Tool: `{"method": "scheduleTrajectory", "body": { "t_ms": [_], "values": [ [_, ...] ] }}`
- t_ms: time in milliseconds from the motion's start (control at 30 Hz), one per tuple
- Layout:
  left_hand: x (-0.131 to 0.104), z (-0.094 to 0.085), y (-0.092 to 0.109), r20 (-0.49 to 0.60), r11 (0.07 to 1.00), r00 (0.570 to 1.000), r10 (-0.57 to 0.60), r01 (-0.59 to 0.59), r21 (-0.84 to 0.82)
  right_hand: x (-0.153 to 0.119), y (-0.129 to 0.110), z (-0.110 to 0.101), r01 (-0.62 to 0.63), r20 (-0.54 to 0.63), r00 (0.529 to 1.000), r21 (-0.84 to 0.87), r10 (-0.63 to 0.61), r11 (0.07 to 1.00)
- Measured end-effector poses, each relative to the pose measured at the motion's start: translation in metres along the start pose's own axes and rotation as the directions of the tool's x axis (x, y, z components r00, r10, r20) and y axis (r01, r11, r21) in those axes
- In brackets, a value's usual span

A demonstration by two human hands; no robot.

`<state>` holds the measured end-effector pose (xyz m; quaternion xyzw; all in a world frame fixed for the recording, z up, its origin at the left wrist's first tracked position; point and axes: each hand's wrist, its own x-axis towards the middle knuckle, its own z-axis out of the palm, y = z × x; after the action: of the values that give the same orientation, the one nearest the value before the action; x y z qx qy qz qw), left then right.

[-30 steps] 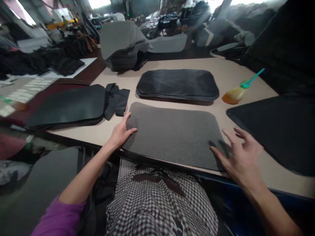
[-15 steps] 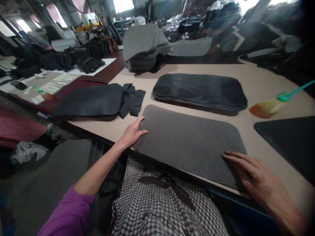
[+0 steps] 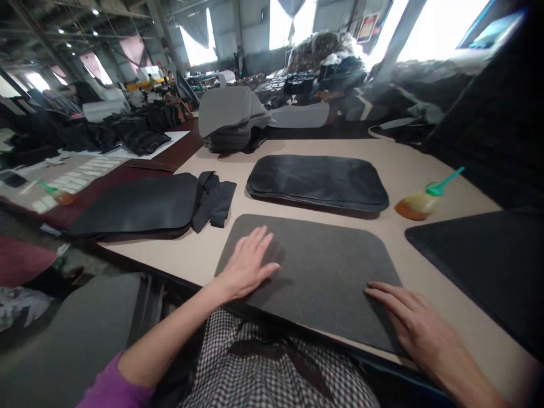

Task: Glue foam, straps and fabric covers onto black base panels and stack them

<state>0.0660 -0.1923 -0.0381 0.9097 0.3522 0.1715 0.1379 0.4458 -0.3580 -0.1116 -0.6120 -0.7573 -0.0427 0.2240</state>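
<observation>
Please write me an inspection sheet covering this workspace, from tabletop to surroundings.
Surface: beige tabletop, visible between the pieces.
Job's things: gray panel lying flat at the near edge, below both hands.
Clutter: dark stack just beyond the panel; black panels and black strips to the left; dark panel and green-spouted bottle of orange-brown liquid to the right.
Hands: left hand open over the panel's left part, contact unclear; right hand at its right end, fingers extended, thumb hidden, grip unclear.
Cables: nothing seen that is clearly a cable.
Surroundings: gray stack at the tabletop's far side; bright windows behind.
</observation>
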Motion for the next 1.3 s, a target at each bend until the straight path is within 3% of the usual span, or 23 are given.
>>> {"method": "scheduleTrajectory", "body": {
  "t_ms": [67, 133, 333, 467, 500, 567, 667, 767, 867, 1100, 1300],
  "values": [
    [0.018, 0.009, 0.011, 0.155, 0.992, 0.980, 0.128, -0.124, -0.035, 0.001, -0.004, -0.002, -0.016, 0.003, 1.000, 0.005, 0.016, 1.000],
    [0.031, 0.019, 0.014, 0.223, 0.985, 0.961, 0.166, -0.172, 0.007, 0.002, -0.012, -0.009, -0.054, 0.014, 0.998, 0.034, 0.053, 0.998],
    [0.045, 0.044, -0.009, 0.196, 0.958, 0.966, 0.166, -0.205, 0.202, 0.005, -0.028, -0.035, -0.217, 0.051, 0.976, 0.279, 0.211, 0.935],
    [0.045, 0.050, -0.016, 0.192, 0.918, 0.960, 0.205, -0.256, 0.302, 0.019, -0.033, -0.043, -0.393, -0.048, 0.903, 0.313, 0.428, 0.865],
    [0.044, 0.051, -0.016, 0.196, 0.909, 0.959, 0.206, -0.262, 0.324, 0.027, -0.039, -0.042, -0.399, -0.093, 0.895, 0.269, 0.436, 0.877],
    [0.043, 0.052, -0.015, 0.201, 0.891, 0.959, 0.202, -0.265, 0.369, 0.045, -0.060, -0.035, -0.343, -0.126, 0.924, 0.151, 0.362, 0.927],
    [0.043, 0.055, -0.016, 0.198, 0.863, 0.959, 0.205, -0.272, 0.425, 0.071, -0.098, -0.016, -0.218, -0.032, 0.975, 0.019, 0.218, 0.976],
    [0.044, 0.056, -0.019, 0.201, 0.844, 0.954, 0.225, -0.293, 0.449, 0.078, -0.124, 0.004, -0.241, 0.037, 0.969, -0.045, 0.243, 0.970],
    [0.045, 0.056, -0.020, 0.213, 0.834, 0.949, 0.231, -0.306, 0.459, 0.064, -0.127, 0.009, -0.361, 0.058, 0.928, -0.092, 0.367, 0.928],
    [0.045, 0.057, -0.019, 0.205, 0.826, 0.953, 0.225, -0.298, 0.479, 0.013, -0.102, -0.005, -0.511, 0.057, 0.847, -0.187, 0.529, 0.839],
    [0.042, 0.056, -0.018, 0.183, 0.831, 0.957, 0.224, -0.286, 0.478, -0.018, -0.108, -0.009, -0.473, 0.026, 0.865, -0.293, 0.501, 0.831]
  ]
}}
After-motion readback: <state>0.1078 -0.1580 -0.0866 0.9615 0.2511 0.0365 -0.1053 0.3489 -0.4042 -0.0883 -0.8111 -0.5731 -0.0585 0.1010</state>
